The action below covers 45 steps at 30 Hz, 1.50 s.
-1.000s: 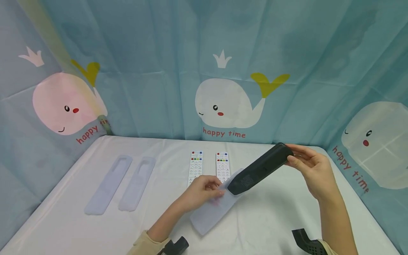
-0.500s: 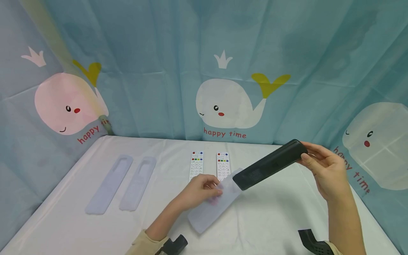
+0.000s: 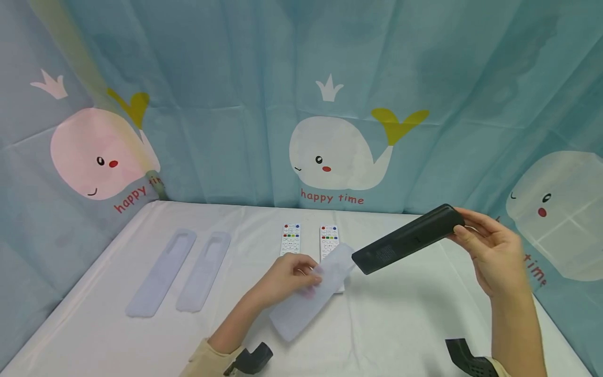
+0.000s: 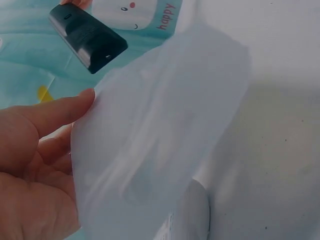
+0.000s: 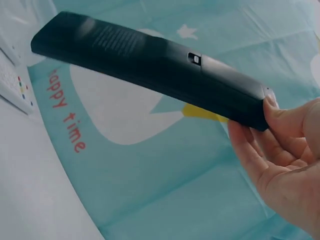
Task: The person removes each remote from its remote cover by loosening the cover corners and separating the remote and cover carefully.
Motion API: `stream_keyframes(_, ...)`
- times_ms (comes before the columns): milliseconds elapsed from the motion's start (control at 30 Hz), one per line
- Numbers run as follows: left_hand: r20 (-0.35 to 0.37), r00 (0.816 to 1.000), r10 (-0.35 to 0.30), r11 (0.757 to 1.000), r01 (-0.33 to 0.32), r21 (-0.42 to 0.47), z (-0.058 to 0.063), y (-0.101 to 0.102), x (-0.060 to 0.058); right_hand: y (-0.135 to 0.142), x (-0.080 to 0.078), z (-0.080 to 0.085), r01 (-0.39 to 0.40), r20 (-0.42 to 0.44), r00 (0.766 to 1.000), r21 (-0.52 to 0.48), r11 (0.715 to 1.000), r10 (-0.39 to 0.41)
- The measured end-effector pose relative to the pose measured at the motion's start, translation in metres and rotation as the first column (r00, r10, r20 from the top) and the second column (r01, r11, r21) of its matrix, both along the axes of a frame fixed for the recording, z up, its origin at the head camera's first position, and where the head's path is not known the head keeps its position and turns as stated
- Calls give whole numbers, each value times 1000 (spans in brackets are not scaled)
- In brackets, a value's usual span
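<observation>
My left hand (image 3: 287,277) pinches a translucent remote cover (image 3: 306,301) by its edge, tilted above the table. Thumb and fingers of my right hand (image 3: 494,259) grip one end of a black remote control (image 3: 407,240), its back with small print and a battery-lid latch turned towards me. The remote's far end hangs close to the upper end of the cover; in the left wrist view the remote (image 4: 89,37) appears apart from the cover (image 4: 160,125). Whether anything is inside the cover cannot be seen.
Two white remotes (image 3: 291,240) lie at the back middle of the white table (image 3: 400,335), partly hidden behind the left hand and cover. Two more translucent covers (image 3: 162,277) lie side by side on the left. A blue whale-print curtain (image 3: 226,157) stands behind.
The right hand has moved right and slightly up with the black remote, whose end overlapped the cover before and is now off it. The left hand and cover have shifted slightly left.
</observation>
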State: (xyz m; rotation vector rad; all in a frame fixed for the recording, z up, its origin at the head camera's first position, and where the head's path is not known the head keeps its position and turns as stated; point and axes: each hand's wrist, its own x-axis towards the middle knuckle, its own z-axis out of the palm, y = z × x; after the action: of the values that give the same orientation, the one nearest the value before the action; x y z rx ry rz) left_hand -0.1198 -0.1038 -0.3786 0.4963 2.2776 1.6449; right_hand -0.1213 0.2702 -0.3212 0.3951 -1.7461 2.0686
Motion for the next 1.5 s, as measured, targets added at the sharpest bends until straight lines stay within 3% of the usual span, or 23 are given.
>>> stream_keyframes(267,-7,1000,25,1000,-26,-7,4,-7,-1,-5,1,1,22,4,1000,79,997,-23)
stream_keyframes(467,-3,1000,31,999,-31,10,6,-10,-2,-9,0,-1,77,44,996,142,987,-83)
stream_keyframes(567,-7,999,35,999,-35,19,6,-12,-3,-10,-2,-2,143,85,982,243,960,-168)
stream_keyframes(700,-20,999,49,999,-48,19,7,-15,-5,-12,-3,-2,212,108,954,423,881,-281)
stream_keyframes(800,-28,998,64,998,-64,12,7,-17,-5,-15,-4,-3,208,92,957,444,872,-275)
stream_keyframes(933,-25,997,77,997,-76,11,9,-20,-5,-18,-4,-6,176,64,973,411,894,-221)
stream_keyframes(1133,-7,996,91,995,-91,39,11,-27,-5,-21,-5,-8,196,38,968,493,848,-247)
stream_keyframes(1367,-8,993,115,992,-114,59,16,-36,-6,-24,-9,-12,65,31,996,361,930,-82)
stream_keyframes(1500,-9,991,131,990,-130,57,18,-41,-5,-25,-10,-14,-41,26,999,277,960,35)
